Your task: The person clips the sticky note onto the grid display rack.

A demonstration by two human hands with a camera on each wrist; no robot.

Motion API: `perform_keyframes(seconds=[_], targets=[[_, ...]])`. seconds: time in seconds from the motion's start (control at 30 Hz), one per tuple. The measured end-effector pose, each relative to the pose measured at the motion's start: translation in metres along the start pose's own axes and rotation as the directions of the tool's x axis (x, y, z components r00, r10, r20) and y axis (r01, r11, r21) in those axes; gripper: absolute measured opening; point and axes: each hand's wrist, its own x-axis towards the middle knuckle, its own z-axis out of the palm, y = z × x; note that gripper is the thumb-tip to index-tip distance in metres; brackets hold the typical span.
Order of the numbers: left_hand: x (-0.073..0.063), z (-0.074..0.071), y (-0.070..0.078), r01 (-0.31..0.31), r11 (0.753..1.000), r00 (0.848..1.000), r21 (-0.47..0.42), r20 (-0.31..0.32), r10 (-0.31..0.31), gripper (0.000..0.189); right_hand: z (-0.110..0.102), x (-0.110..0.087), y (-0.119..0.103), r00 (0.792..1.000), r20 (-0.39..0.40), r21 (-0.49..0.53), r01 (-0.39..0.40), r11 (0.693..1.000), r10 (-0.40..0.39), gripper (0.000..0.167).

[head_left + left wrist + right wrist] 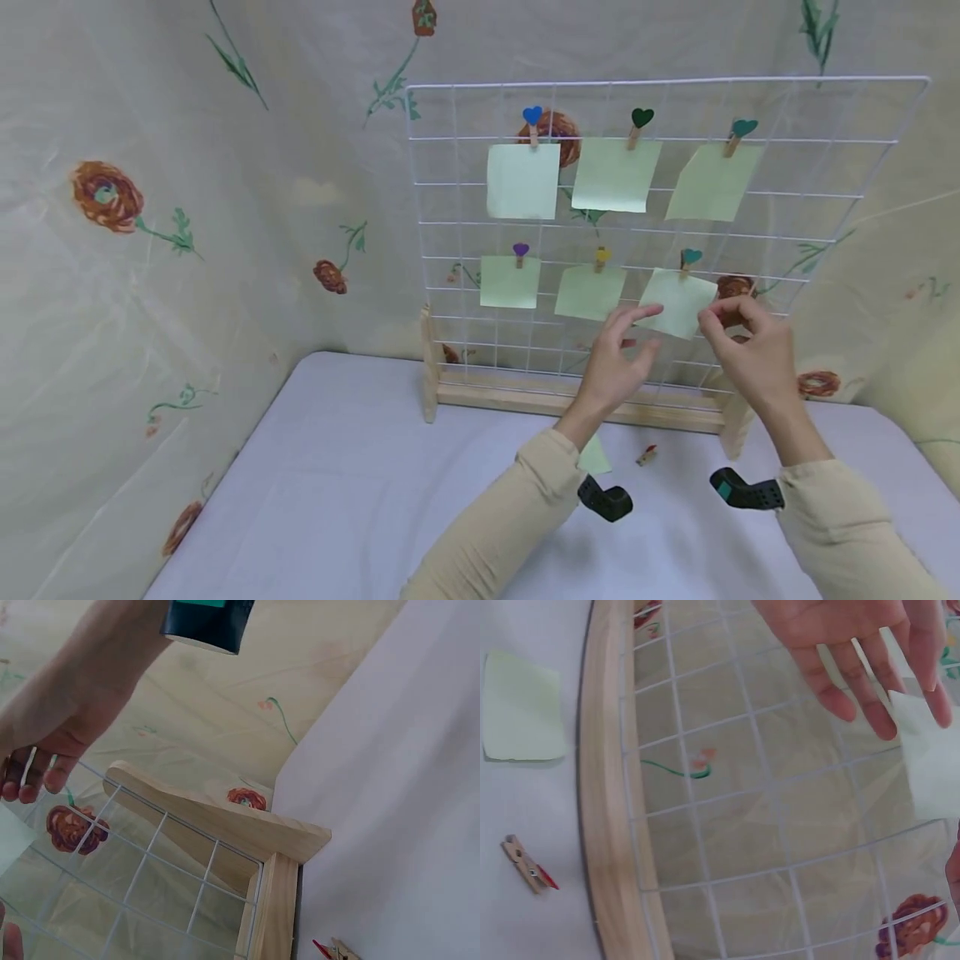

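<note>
A pale green paper note (678, 302) hangs at the right of the lower row, under a clothespin (688, 260) with a teal heart. At its right edge, the thumb and index finger of my right hand (757, 354) pinch the paper. My left hand (617, 367) is at the opposite side, fingers extended, its index fingertip overlapping the note's left edge. In the right wrist view the left hand (855, 652) shows its fingers spread beside the note (934, 769). Part of the right hand (56, 742) appears in the left wrist view, with its pinching fingertips hidden.
The white wire grid (457, 329) stands on a wooden base (525, 400). Several other notes hang from heart clothespins, including one (523, 182) at upper left. On the white table (337, 500) lie a loose note (525, 709) and a red-topped clothespin (526, 864). Floral cloth surrounds the table.
</note>
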Motion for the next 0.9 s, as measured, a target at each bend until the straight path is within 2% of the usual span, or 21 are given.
perform_keyframes(seconds=[0.2,0.43,0.63,0.9], targets=[[-0.004,-0.003,-0.008,0.017,0.999,0.999,0.031,0.050,-0.018,0.041,0.004,-0.009,0.004,0.999,0.043,-0.008,-0.002,1.000,0.003,0.019],[-0.010,-0.009,-0.018,0.060,0.998,0.995,0.017,0.083,-0.061,0.039,0.011,-0.020,0.013,0.996,0.089,0.025,0.028,0.999,-0.030,0.017],[-0.018,-0.013,-0.031,0.093,0.995,0.991,0.020,0.099,-0.095,0.038,0.018,-0.033,0.022,0.989,0.145,0.017,-0.016,1.000,0.013,0.019],[-0.031,-0.018,-0.050,0.152,0.987,0.983,0.048,0.100,-0.156,0.038,0.025,-0.047,0.033,0.969,0.244,-0.026,-0.044,0.999,0.049,0.021]])
